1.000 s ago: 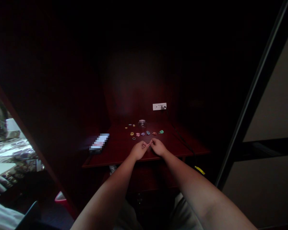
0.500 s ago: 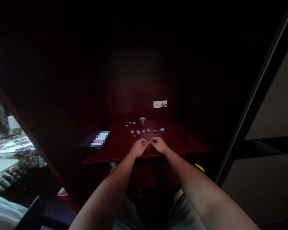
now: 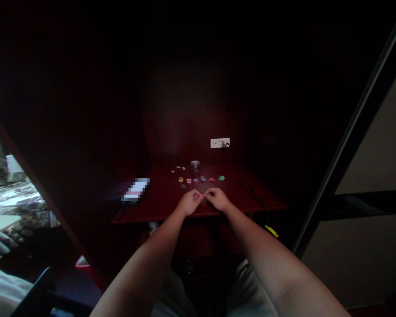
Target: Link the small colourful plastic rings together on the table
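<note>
Moved since the earlier frame: the view, slightly; hands little, if at all. Left hand (image 3: 190, 203) and right hand (image 3: 218, 200): fingertips pinched on a small pink item (image 3: 203, 196), indistinct, between them, over the table (image 3: 165, 204). Beyond: six coloured bands (image 3: 203, 179), in a row; grey loop (image 3: 183, 187), nearer; jar (image 3: 195, 167), behind.
</note>
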### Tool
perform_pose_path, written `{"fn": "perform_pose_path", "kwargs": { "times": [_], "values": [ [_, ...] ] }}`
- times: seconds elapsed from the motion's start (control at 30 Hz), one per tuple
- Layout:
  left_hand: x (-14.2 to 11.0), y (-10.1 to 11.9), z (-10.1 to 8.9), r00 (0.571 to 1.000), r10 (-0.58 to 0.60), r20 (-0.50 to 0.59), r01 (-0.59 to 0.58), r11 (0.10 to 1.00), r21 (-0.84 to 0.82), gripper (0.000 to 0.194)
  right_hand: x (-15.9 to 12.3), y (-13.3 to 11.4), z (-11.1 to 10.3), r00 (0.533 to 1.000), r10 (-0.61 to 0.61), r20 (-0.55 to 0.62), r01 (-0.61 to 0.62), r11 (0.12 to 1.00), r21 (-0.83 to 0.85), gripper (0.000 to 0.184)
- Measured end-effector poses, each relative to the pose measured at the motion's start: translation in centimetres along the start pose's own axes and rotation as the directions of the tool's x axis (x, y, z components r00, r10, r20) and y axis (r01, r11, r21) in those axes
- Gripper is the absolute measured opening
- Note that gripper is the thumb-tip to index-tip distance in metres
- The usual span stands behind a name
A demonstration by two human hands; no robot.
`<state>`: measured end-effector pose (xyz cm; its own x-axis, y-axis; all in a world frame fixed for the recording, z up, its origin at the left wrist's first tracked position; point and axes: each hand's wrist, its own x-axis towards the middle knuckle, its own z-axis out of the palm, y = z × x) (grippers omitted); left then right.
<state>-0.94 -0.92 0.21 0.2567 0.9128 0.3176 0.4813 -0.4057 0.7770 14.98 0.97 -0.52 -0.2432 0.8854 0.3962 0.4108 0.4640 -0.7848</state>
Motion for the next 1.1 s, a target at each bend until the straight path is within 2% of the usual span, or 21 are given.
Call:
{"fn": "perform_pose_path", "kwargs": {
  "times": [0.47,1.1],
  "values": [
    [0.03,-0.07,0.00,1.000,-0.001,0.006,0.001,1.000,0.014,0.021,0.02,-0.17,0.03,0.998,0.015,-0.067,-0.016,1.000,-0.016,0.019],
    [-0.05,-0.01,-0.03,1.000,0.011,0.012,-0.011,1.000,-0.012,0.016,-0.26,-0.57,-0.16,1.000,0.000,-0.027,0.001,1.000,0.019,0.021]
  ]
}}
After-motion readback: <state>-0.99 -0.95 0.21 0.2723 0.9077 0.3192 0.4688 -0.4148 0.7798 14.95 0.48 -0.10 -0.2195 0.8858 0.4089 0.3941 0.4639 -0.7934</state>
